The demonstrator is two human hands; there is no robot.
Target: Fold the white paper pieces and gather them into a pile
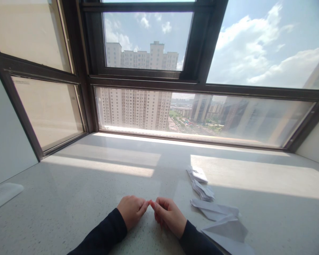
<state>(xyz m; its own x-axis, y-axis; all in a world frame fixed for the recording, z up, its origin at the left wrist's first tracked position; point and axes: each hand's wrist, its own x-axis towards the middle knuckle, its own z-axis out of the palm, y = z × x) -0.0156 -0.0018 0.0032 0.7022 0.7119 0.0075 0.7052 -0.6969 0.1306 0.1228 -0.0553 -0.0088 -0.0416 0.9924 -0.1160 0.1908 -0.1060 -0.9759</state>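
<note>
On the table (69,198), left hand (131,211) and right hand (168,215) meet curled, fingertips pinched together, contents too small to tell; folded papers (202,191) just right, suggesting folding continues

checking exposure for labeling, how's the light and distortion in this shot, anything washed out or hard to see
Head view: strong sun through the window throws bright bands and frame shadows across the sill; the folded paper pieces sit half in glare. Wide-angle bending curves the window frame. The left hand and right hand lie in shade, fingertips meeting, anything pinched too small to see.
</note>
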